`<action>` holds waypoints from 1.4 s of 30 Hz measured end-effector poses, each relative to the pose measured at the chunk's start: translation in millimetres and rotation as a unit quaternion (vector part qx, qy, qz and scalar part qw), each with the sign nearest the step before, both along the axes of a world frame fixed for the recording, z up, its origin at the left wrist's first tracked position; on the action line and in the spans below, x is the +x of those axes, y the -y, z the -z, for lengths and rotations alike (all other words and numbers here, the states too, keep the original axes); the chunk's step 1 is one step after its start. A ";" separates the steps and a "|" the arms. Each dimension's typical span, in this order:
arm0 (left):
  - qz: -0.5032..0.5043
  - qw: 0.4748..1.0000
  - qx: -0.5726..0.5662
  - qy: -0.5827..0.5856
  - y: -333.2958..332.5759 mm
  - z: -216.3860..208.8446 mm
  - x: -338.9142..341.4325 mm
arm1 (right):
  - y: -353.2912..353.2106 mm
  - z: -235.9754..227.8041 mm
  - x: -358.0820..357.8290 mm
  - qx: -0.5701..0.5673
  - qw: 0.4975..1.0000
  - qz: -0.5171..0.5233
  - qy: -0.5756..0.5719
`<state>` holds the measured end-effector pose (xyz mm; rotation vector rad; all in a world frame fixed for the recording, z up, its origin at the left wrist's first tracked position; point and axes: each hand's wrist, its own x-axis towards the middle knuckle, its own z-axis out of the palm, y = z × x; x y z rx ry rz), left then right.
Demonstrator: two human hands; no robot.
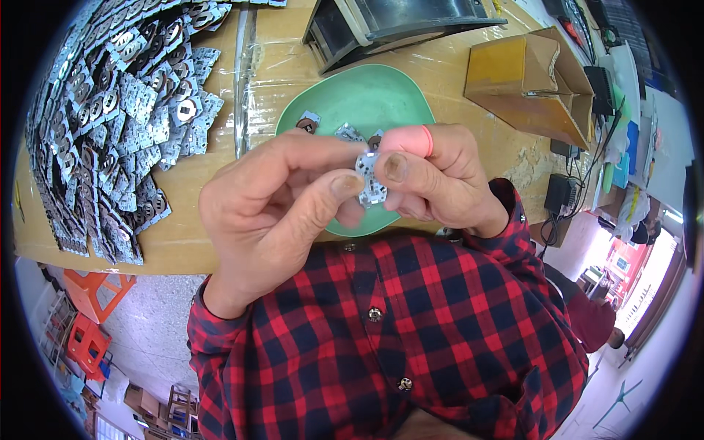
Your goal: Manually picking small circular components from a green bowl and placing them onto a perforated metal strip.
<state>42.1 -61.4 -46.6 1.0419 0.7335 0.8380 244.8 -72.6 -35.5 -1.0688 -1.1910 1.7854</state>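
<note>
Both hands meet over the near part of the green bowl (pixel 367 92), working at one small circuit board (pixel 372 180). Thumb and forefinger of the right hand (pixel 447 176) are closed on the board's right side, the forefinger wearing a pink finger cover (pixel 405 141) (its rolled rim makes a brighter ring). On the other side, the left hand (pixel 268 198) is half curled, with a gap between thumb and forefinger; its thumb tip is at the board's left edge and its forefinger tip, a little blurred, by the top. Whether the left fingers pinch the board, I cannot tell.

Nearer than the bowl is the person's red and dark checked shirt (pixel 352 323). Inside the bowl, behind the fingers, lie a few loose boards (pixel 350 133), partly hidden. Left of the bowl, a large heap of similar boards (pixel 139 110) covers that side of the table (pixel 198 213), many with a round brown part. Right of the bowl stands an open cardboard box (pixel 499 70), and just beyond the bowl sits a black bin (pixel 396 22). Farther off, well right of the bowl, is another person (pixel 592 319) in a dark red top.
</note>
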 end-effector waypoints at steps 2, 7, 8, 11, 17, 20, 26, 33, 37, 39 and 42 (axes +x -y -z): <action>-0.112 0.979 0.161 -0.054 3.4 1.8 4.3 | -0.3 -0.9 0.7 -0.001 1.000 0.005 0.002; -0.153 0.918 0.347 -0.118 0.4 11.9 6.6 | -1.2 -0.1 2.9 0.016 1.000 0.016 0.018; -0.152 0.885 0.422 -0.126 -1.5 14.3 6.4 | -1.2 0.5 2.5 0.015 1.000 0.019 0.017; -0.133 0.890 0.408 -0.152 1.7 8.2 6.2 | -1.9 0.9 1.5 0.008 0.999 0.031 0.010; -0.142 0.836 0.500 -0.174 -0.4 12.8 2.1 | -4.3 -1.9 1.4 0.160 0.976 0.004 0.148; -0.179 0.791 0.549 -0.202 -14.4 8.9 -8.5 | -6.7 -1.7 7.1 0.313 0.913 0.005 0.261; -0.179 0.588 0.607 -0.504 -56.4 -9.7 -72.5 | -2.7 -2.5 10.4 0.345 0.886 0.036 0.309; -0.038 0.551 0.577 -0.602 -69.5 -35.9 -84.2 | -4.7 3.4 8.2 0.356 0.881 0.031 0.310; -0.036 0.544 0.601 -0.584 -77.9 -32.5 -96.9 | -3.4 4.6 6.3 0.350 0.886 0.034 0.302; -0.042 0.560 0.635 -0.530 -81.8 -36.1 -98.3 | -4.4 4.7 7.5 0.360 0.884 0.023 0.298; -0.108 0.595 0.662 -0.443 -69.4 -46.4 -72.7 | -4.2 4.6 11.4 0.346 0.895 0.027 0.281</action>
